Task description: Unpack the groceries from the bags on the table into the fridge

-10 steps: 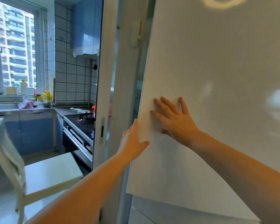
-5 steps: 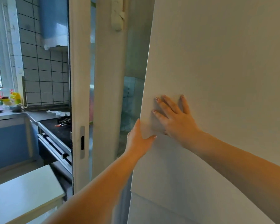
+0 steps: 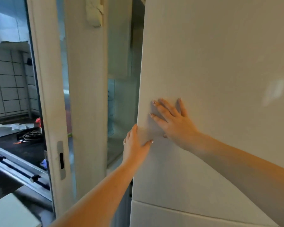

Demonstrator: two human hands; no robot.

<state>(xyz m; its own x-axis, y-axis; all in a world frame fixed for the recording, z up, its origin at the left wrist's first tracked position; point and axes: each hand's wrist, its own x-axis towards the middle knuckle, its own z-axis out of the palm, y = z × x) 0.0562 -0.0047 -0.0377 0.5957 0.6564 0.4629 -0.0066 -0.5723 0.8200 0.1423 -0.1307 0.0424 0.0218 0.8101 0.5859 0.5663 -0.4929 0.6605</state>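
At the fridge door (image 3: 220, 79) edge, my left hand (image 3: 134, 145) hooks its fingers around; my right hand (image 3: 174, 122) lies flat, released. I'd pull steadily from that edge.

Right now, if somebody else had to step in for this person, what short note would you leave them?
Left hand: grips the left edge of the white fridge door, thumb on its front.
Right hand: fingers spread, flat on the door front, holding nothing.
Groceries, bags and table: out of view. Fridge interior is not visible.
Done: cannot tell from here; neither hand carries food.
Left: check the bags for anything not yet in the fridge.
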